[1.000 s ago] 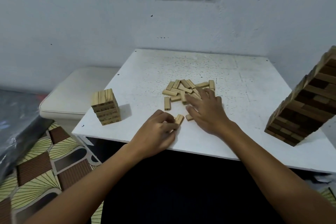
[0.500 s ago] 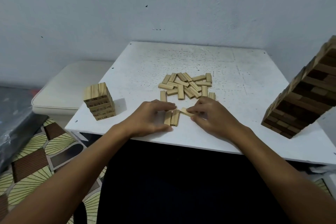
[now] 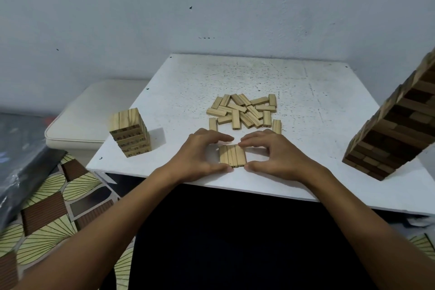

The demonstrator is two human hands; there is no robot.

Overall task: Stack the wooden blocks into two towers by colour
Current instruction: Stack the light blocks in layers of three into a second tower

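Two hands frame a row of pale blocks (image 3: pixel 232 155) near the front edge of a white, speckled counter (image 3: pixel 306 106). The row appears to hold three or four blocks lying flat, side by side and touching; the exact count is hard to tell.

The left hand (image 3: pixel 200 154) curls round the row's left side, its fingers (image 3: pixel 221 138) arched over the far end and its thumb at the near corner. The right hand (image 3: pixel 274 154) mirrors it on the right side, fingertips meeting the far end and thumb at the near corner. Both hands pinch the row between them, with the blocks resting on the counter.

Just beyond the hands lies a loose pile (image 3: pixel 244 112) of roughly twenty pale blocks, some overlapping, some lying singly at the pile's near edge.

Two towers stand on the counter. A short pale tower (image 3: pixel 130 135), about six layers with three blocks across the top, stands well to the left of the hands near the counter's left edge. Dark marks, perhaps numbers, are printed on its block sides but cannot be read. A much taller tower (image 3: pixel 395 127) of mixed dark and pale blocks stands at the right, running out of the picture.

A cream cushioned seat (image 3: pixel 94 115) sits beside the counter at the left, above a leaf-patterned floor (image 3: pixel 47 219).
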